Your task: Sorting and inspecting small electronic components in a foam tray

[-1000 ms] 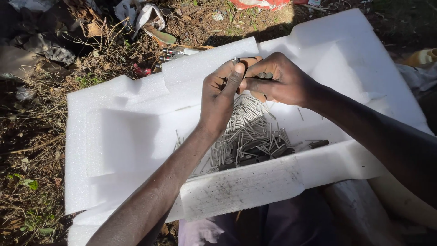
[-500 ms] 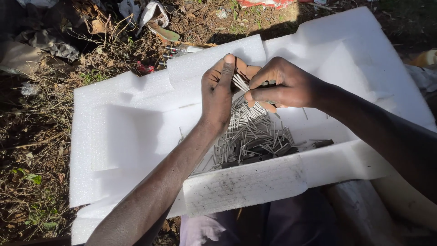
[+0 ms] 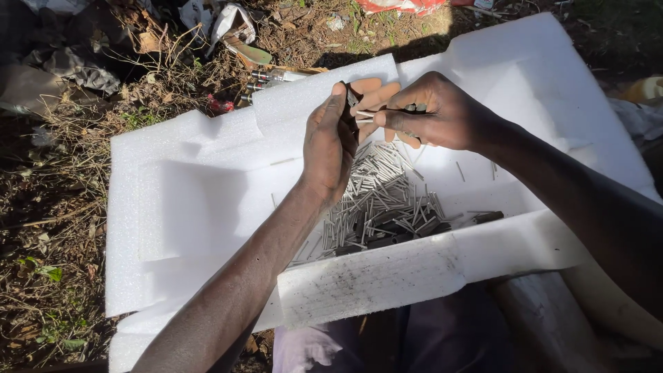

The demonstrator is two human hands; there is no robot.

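A white foam packing tray (image 3: 207,207) lies across my lap, with a heap of thin grey metal pins (image 3: 376,207) in its hollow. Above the heap, my left hand (image 3: 330,145) is closed around a small dark part, only its tip showing at the fingertips. My right hand (image 3: 428,112) meets it from the right, pinching a thin pin whose end points at that dark part. A few dark flat pieces (image 3: 387,238) lie among the pins near the tray's front wall.
The tray's front foam wall (image 3: 387,276) is smudged with dirt. Dry grass, twigs and litter (image 3: 228,27) cover the ground at the left and the top. A pale cylinder (image 3: 539,324) lies at my right leg.
Both hands have risen slightly from the pin heap and stay pressed together; the right hand's fingers have shifted on the pin.
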